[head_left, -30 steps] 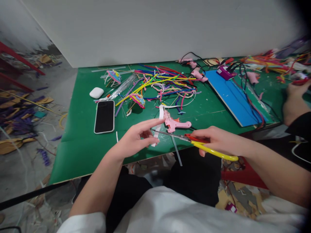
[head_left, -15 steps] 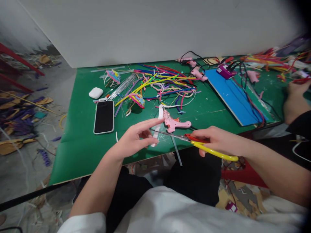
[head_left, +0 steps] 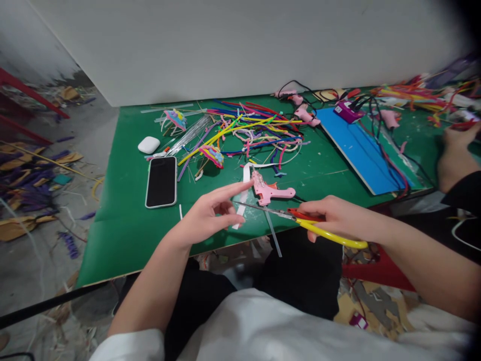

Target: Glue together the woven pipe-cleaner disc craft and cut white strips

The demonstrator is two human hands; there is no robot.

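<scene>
In my right hand [head_left: 330,215] is a pair of scissors [head_left: 319,228] with red and yellow handles, the blades pointing left and nearly closed. The blade tips lie over a white strip [head_left: 246,175], by the fingers of my left hand [head_left: 206,213]. That hand is open, index finger stretched toward the front of a pink glue gun [head_left: 268,190] and thumb apart below. The thumb tip is at the strip's lower end; whether it presses on it I cannot tell. From the glue gun's rear a clear glue stick [head_left: 273,235] sticks out over the table edge.
On the green table [head_left: 124,230] lie a phone [head_left: 161,181], a white case [head_left: 149,145], a heap of coloured pipe cleaners [head_left: 248,125] and a colourful fuzzy piece [head_left: 212,155]. At right are a blue board [head_left: 356,150], a purple power block [head_left: 349,111] with cables, and another person's hand [head_left: 456,155].
Almost nothing differs. The white strip has shifted very slightly left; both hands and the scissors stay in practically the same place.
</scene>
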